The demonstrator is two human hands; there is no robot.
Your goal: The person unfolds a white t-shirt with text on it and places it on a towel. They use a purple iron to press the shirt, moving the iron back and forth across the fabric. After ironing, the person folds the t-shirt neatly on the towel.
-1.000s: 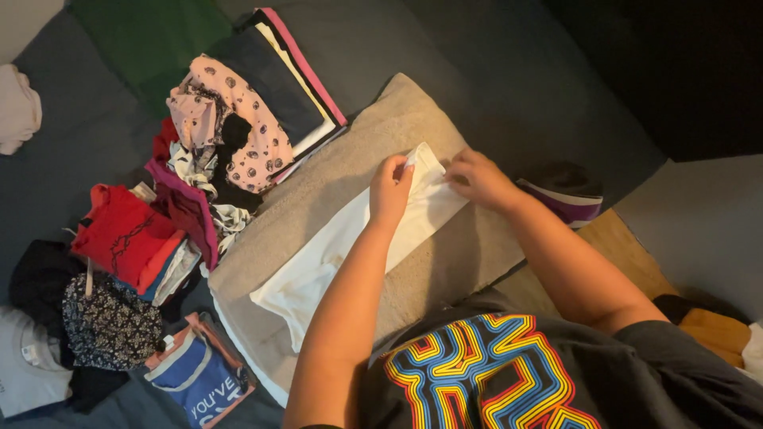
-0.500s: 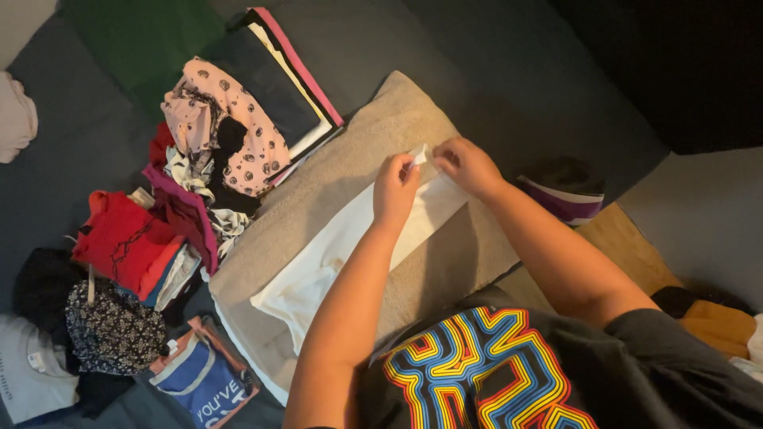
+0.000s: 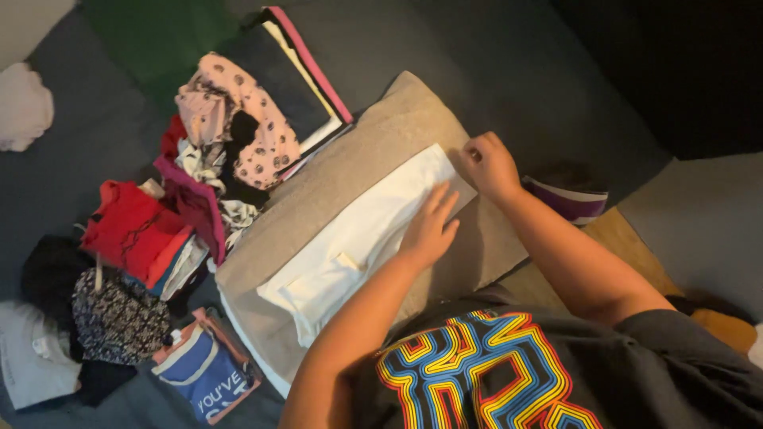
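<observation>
Lay folded long on the tan pillow (image 3: 381, 151), the white garment (image 3: 358, 234), running from 1 o'clock down to 7. Pressed flat on its edge, the left hand (image 3: 429, 230), fingers straight and close together. Held down the top corner at 1 o'clock, the right hand (image 3: 489, 165), fingers curled; whether pinching cloth, could not tell. Better done by smoothing outward along the length while keeping that corner pinned. Crowded the 9 o'clock side: pink spotted clothing (image 3: 238, 127), red garment (image 3: 131, 230), blue bag (image 3: 207, 377). Nothing in the way on the pillow itself.
</observation>
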